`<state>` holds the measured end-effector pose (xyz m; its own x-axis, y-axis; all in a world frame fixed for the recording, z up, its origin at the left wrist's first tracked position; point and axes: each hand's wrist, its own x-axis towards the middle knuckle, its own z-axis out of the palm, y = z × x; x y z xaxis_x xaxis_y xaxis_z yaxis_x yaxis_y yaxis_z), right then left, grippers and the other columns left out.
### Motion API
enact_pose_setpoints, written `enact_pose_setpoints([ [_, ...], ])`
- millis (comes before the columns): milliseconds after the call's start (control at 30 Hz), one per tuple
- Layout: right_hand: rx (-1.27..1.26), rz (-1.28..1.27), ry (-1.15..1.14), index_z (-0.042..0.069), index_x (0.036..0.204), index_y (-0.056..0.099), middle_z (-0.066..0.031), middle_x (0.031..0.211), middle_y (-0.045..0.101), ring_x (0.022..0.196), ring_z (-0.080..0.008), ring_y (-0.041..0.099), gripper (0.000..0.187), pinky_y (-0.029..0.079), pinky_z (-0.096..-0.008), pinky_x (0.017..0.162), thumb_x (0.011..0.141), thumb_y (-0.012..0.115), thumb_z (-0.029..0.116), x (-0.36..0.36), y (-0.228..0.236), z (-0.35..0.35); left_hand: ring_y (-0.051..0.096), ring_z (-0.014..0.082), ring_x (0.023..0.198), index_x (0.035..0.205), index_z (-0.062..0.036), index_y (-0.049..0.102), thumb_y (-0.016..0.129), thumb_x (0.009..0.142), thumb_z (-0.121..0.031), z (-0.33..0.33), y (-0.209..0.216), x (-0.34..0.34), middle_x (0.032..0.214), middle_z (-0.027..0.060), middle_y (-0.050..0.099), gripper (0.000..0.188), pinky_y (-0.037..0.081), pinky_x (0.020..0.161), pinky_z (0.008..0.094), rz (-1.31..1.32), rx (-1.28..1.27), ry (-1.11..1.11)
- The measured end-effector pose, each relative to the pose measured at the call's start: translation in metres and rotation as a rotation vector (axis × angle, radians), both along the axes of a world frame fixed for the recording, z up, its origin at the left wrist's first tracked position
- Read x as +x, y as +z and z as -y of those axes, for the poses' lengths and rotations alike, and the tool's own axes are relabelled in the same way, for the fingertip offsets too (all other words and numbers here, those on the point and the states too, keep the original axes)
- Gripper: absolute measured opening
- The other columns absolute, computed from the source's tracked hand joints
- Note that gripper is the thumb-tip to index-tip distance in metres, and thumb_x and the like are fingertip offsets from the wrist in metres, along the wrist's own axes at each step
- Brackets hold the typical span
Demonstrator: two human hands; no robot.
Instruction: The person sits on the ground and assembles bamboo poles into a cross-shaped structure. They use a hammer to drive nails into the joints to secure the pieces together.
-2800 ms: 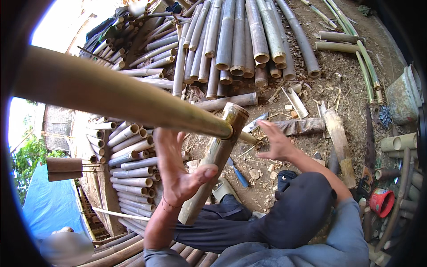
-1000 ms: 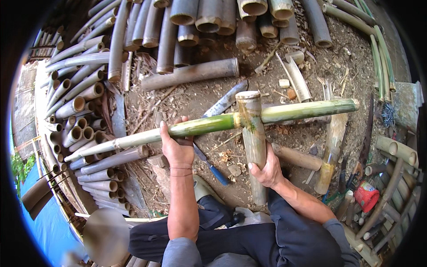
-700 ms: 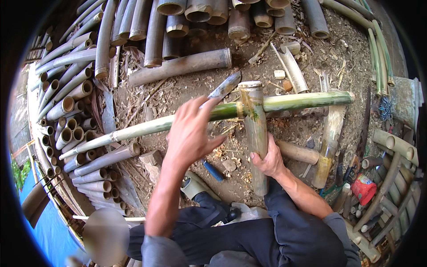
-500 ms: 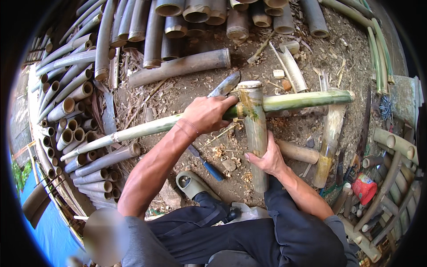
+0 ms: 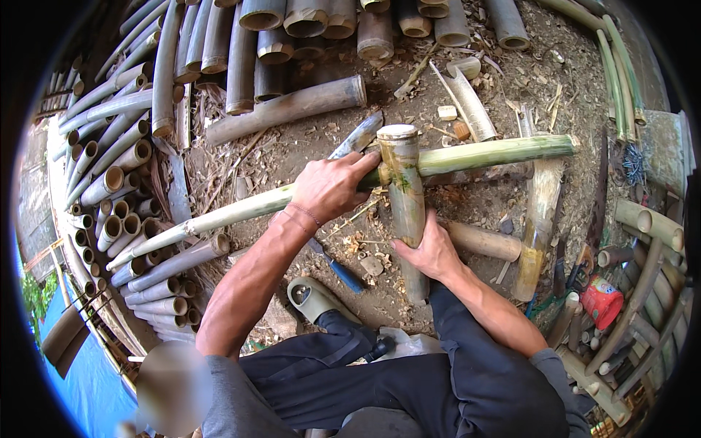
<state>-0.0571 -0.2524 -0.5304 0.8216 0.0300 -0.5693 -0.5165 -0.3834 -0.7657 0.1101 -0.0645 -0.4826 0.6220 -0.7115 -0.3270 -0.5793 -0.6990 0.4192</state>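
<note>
My left hand (image 5: 330,186) is closed around a long green bamboo pole (image 5: 489,155), just left of where a shorter brownish bamboo tube (image 5: 406,197) crosses it. Its fingertips reach the tube's edge. My right hand (image 5: 431,252) grips the lower part of that tube, thumb across the front. The tube stands nearly upright in the picture, its pale end at the top, in front of the pole. Whether the pole passes through it or behind it, I cannot tell. Beyond my left hand a flat grey blade-like piece (image 5: 358,135) sticks out; its other end is hidden.
A blue-handled chisel-like tool (image 5: 343,276) lies among shavings near my sandal (image 5: 319,298). Stacked bamboo tubes (image 5: 117,182) line the left and far sides. A split bamboo piece (image 5: 467,102) lies beyond the pole. At right are a red container (image 5: 601,302) and a bamboo frame (image 5: 635,314).
The whole view has shifted slightly, so most things sit a little farther left or higher. Both hands keep the same hold on the pole and the tube.
</note>
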Motion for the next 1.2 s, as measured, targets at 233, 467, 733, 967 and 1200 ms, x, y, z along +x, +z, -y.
enact_pose_setpoints([
  [233, -0.441, 0.364, 0.136, -0.004, 0.140, 0.040, -0.0264, 0.129, 0.052, 0.113, -0.0370, 0.056, 0.077, 0.048, -0.0486, 0.096, 0.086, 0.067, 0.044, -0.015, 0.021, 0.033, 0.068, 0.0343, 0.086, 0.131, -0.0184, 0.052, 0.073, 0.076, -0.028, 0.002, 0.003, 0.001, 0.104, 0.0104, 0.066, 0.060, 0.054, 0.071, 0.0465, -0.005, 0.092, 0.008],
  [467, -0.768, 0.100, 0.298, -0.004, 0.124, 0.053, -0.0199, 0.120, 0.055, 0.114, -0.0370, 0.052, 0.072, 0.047, -0.0471, 0.090, 0.073, 0.080, 0.039, -0.060, 0.004, 0.101, 0.067, 0.0345, 0.088, 0.130, -0.0177, 0.051, 0.072, 0.077, -0.027, 0.004, -0.001, 0.001, 0.105, 0.0118, 0.065, 0.058, 0.054, 0.072, 0.0461, 0.010, 0.055, -0.027],
  [733, -0.903, 0.196, 0.099, -0.009, 0.143, 0.032, -0.0311, 0.143, 0.036, 0.127, -0.0446, 0.042, 0.089, 0.041, -0.0519, 0.104, 0.087, 0.065, 0.052, -0.078, 0.024, 0.085, 0.067, 0.0345, 0.089, 0.131, -0.0179, 0.052, 0.071, 0.078, -0.029, -0.001, 0.003, -0.007, 0.106, 0.0119, 0.067, 0.057, 0.055, 0.074, 0.0449, 0.035, 0.037, -0.007],
  [967, -0.082, 0.117, 0.109, -0.012, 0.134, 0.034, -0.0354, 0.126, 0.054, 0.113, -0.0464, 0.058, 0.092, 0.048, -0.0480, 0.098, 0.078, 0.075, 0.049, -0.031, 0.000, 0.006, 0.068, 0.0336, 0.092, 0.132, -0.0202, 0.052, 0.072, 0.080, -0.035, 0.007, 0.005, -0.011, 0.108, 0.0116, 0.067, 0.058, 0.056, 0.077, 0.0439, 0.089, 0.006, -0.013],
  [1200, -0.125, 0.119, 0.154, -0.009, 0.130, 0.036, -0.0326, 0.109, 0.063, 0.101, -0.0435, 0.064, 0.080, 0.050, -0.0449, 0.092, 0.079, 0.072, 0.041, -0.050, -0.002, 0.030, 0.067, 0.0331, 0.094, 0.125, -0.0193, 0.052, 0.071, 0.081, -0.039, 0.024, 0.001, -0.033, 0.109, 0.0106, 0.067, 0.052, 0.055, 0.077, 0.0451, 0.112, 0.031, -0.047],
])
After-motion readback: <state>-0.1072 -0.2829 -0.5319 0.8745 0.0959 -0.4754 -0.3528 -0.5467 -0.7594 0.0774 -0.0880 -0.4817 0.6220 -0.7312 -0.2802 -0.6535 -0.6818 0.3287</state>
